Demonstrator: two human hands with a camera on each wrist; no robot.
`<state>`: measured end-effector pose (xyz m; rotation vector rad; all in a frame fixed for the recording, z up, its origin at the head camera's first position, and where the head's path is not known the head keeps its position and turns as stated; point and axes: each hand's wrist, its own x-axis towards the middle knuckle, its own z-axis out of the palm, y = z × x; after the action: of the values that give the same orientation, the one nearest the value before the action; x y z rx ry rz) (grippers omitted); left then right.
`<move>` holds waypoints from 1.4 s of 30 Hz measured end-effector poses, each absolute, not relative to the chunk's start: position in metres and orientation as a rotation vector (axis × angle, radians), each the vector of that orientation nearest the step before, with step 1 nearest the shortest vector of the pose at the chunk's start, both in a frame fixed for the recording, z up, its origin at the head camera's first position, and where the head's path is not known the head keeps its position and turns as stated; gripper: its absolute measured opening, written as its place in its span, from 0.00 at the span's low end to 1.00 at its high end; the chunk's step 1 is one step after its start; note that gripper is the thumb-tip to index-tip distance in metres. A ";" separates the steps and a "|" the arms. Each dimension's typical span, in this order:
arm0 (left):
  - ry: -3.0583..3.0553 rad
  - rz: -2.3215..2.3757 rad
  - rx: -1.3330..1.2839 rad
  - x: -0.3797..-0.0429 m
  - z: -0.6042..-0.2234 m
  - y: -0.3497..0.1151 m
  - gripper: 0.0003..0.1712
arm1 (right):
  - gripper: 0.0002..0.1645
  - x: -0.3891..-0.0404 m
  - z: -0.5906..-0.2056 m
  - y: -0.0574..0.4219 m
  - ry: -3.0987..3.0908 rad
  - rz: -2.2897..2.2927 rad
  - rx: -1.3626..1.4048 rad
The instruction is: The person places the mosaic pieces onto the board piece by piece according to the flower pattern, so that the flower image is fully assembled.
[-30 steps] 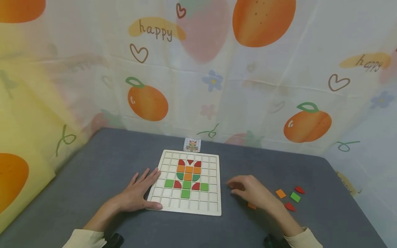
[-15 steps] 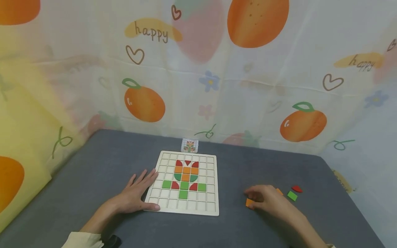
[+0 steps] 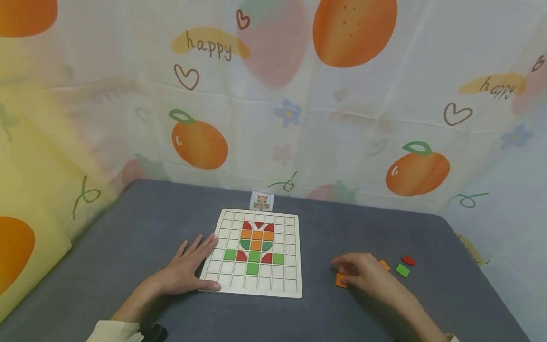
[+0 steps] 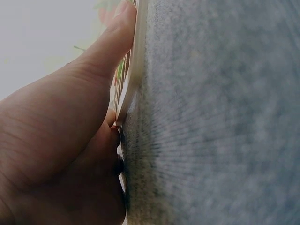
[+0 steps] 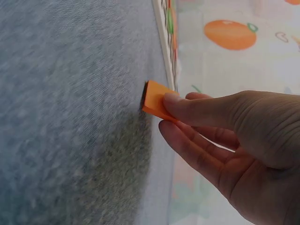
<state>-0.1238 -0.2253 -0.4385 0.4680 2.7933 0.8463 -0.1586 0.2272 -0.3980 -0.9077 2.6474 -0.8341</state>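
Observation:
A pale wooden grid board [image 3: 278, 283] bears a flower pattern of red, orange and green tiles. My left hand [image 3: 181, 270] rests along its left edge, fingers spread and thumb on the near left corner. The left wrist view shows that thumb [image 4: 101, 54] lying over the board's rim [image 4: 136, 70]. To the right of the board, my right hand [image 3: 365, 275] holds an orange square tile [image 3: 340, 280] close over the table. In the right wrist view the thumb lies on the face of the orange tile [image 5: 155, 99], with the other fingers curled behind it.
Beside the right hand lie another orange tile [image 3: 385, 265], a light green square tile [image 3: 402, 270] and a red curved tile [image 3: 409, 260] on the dark grey table [image 3: 333, 228]. A small pattern card [image 3: 261, 201] stands behind the board. A fruit-printed curtain [image 3: 256, 118] hangs at the back.
My right hand has moved from near the board rightward to the orange tile and taken hold of it. Tile and hand have since shifted slightly left. The left hand stays on the board.

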 end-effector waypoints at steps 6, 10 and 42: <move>2.774 0.870 0.489 -0.120 -0.433 -0.225 0.67 | 0.19 -0.162 -0.396 0.214 2.652 -0.876 -1.026; 2.778 0.871 0.499 -0.120 -0.432 -0.226 0.66 | 0.18 -0.164 -0.394 0.202 2.681 -0.878 -1.080; 2.788 0.839 0.469 -0.121 -0.429 -0.223 0.67 | 0.14 -0.176 -0.401 0.095 2.467 -0.953 -1.282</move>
<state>-0.1205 -0.2231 -0.4292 0.4692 2.7882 0.8391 -0.1760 0.0951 -0.4006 -1.2816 2.4672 -0.9530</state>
